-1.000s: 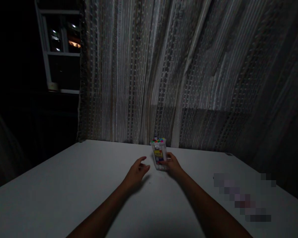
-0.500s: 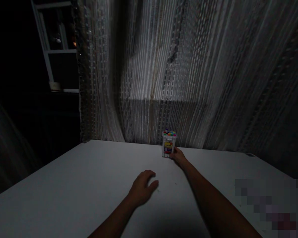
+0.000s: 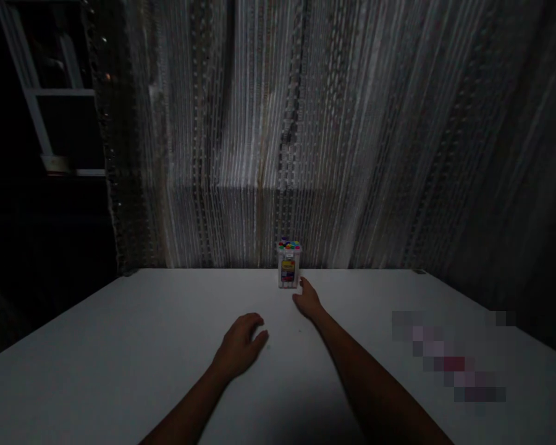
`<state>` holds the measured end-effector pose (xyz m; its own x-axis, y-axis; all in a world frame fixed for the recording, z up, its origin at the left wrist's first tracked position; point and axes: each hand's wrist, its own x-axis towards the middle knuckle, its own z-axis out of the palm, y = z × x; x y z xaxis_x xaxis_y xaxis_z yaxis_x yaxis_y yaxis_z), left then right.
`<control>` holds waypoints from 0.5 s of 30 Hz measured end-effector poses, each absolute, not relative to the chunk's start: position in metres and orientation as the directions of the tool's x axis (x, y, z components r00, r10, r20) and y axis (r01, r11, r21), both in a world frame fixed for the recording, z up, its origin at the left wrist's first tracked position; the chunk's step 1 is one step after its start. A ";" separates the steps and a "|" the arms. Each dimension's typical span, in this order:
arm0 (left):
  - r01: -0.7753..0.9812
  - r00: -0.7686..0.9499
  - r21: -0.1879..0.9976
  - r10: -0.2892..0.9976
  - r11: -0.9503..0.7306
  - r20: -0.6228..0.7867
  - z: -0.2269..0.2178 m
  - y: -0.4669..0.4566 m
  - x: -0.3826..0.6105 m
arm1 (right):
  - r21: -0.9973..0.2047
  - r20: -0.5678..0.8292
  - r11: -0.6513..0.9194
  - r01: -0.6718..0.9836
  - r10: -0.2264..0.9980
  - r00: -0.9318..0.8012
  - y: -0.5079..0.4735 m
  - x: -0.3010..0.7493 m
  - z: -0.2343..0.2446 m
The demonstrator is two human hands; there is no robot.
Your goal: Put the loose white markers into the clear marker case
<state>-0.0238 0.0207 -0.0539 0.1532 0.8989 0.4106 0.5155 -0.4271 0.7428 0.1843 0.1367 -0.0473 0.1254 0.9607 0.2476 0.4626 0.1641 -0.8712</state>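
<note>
Head view, looking forward and down across a white table (image 3: pixel 88 346). Upright near the far edge, a clear plastic tub (image 3: pixel 289 264), apparently packed with markers, coloured caps (image 3: pixel 289 245) crowded at the top and a yellow and red label (image 3: pixel 288 271) on the front; details of the contents too small to tell. Right hand (image 3: pixel 307 298) open and empty, fingers (image 3: pixel 302 284) just beside the tub's lower corner, contact impossible to tell. Left hand (image 3: pixel 238 346) loosely curled and empty, down on the table, well apart from the tub. Nothing grasped: by the look of it, a step of released hands and a free-standing tub. Any lift would call for fingers wrapped low around the tub's sides, given its narrow base. Behind the table's far edge, a hanging woven curtain (image 3: pixel 259 123).
</note>
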 end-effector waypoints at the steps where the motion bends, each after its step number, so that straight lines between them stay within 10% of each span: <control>1: 0.526 0.143 0.737 0.898 -0.424 0.415 -0.055 0.022 -0.024 | -0.855 0.258 0.163 0.492 0.957 0.131 0.126 0.184 -0.049; 7: 0.655 0.203 0.641 0.910 -0.400 0.361 -0.066 0.029 -0.024 | -0.676 0.367 0.267 0.687 0.930 -0.001 0.042 0.178 -0.060; 11: 0.530 0.140 0.805 0.964 -0.266 0.227 -0.061 0.028 -0.013 | -0.673 0.431 0.340 0.657 0.902 -0.025 0.001 0.170 -0.067; 15: 0.380 0.190 0.901 0.971 -0.207 0.143 -0.042 0.028 0.004 | -0.796 0.224 0.146 0.588 0.973 0.063 0.005 0.159 -0.058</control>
<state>0.0037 0.0278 -0.0415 0.1904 0.9713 0.1426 0.3802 -0.2069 0.9015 0.1589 0.0047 -0.0582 0.0627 0.9725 0.2243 0.5880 0.1456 -0.7956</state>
